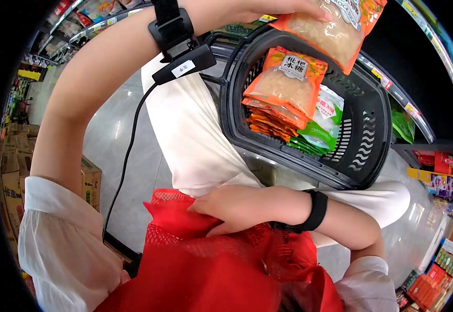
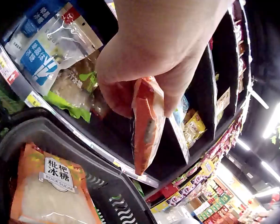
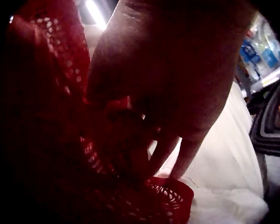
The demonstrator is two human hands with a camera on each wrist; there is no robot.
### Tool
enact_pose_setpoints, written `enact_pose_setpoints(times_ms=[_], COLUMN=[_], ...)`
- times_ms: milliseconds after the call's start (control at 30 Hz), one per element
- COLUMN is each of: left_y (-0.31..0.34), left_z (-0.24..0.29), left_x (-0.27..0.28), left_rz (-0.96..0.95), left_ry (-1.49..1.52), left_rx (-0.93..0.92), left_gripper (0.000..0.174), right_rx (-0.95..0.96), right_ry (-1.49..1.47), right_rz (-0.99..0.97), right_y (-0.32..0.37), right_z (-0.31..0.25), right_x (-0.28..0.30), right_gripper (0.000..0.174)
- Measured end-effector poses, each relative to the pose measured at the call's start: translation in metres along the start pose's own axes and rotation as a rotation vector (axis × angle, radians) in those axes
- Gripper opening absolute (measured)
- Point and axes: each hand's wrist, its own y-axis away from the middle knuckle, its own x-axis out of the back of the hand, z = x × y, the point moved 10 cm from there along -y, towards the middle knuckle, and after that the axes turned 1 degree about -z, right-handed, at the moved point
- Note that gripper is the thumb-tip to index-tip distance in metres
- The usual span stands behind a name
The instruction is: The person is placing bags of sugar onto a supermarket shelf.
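Note:
My left hand pinches an orange bag of rock sugar by its edge, above the basket's far rim. In the left wrist view this bag hangs edge-on between thumb and fingers, before the shelf. Inside the black basket, a stack of matching orange bags lies beside green-and-white bags. My right hand rests on a red, lace-edged cloth over my lap. The right wrist view is dark, with fairly straight fingers against the lace.
A dark shelf with price tags runs behind the basket, holding clear and green bags at one end. Cardboard boxes stand to the left on the grey floor. A black cable hangs from the left wrist camera.

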Motion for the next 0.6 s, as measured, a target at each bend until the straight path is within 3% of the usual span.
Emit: enact_pose_setpoints(times_ms=[67, 133, 167, 333, 400, 600], left_y=[0.003, 0.003, 0.002, -0.004, -0.008, -0.012], left_z=[-0.006, -0.010, -0.013, -0.027, -0.031, -0.037], left_x=[-0.007, -0.022, -0.027, -0.054, -0.067, -0.094], left_rz=[-0.014, -0.108, -0.115, -0.154, -0.201, -0.282], left_ry=[0.044, 0.111, 0.114, 0.125, 0.193, 0.327], left_rx=[0.009, 0.013, 0.015, 0.034, 0.019, -0.042], left_gripper=[0.028, 0.026, 0.026, 0.022, 0.022, 0.027], right_rx=[-0.004, 0.101, 0.031, -0.136, -0.131, -0.225], right_ry=[-0.115, -0.316, -0.345, -0.343, -0.130, -0.141], right_rz=[0.069, 0.268, 0.180, 0.133, 0.204, 0.320], right_y=[0.005, 0.011, 0.012, 0.013, 0.011, 0.013], right_z=[0.002, 0.001, 0.004, 0.022, 0.028, 0.045], right_x=[0.010, 0.030, 0.022, -0.006, -0.009, -0.006], right_gripper=[0.024, 0.022, 0.015, 0.011, 0.010, 0.007])
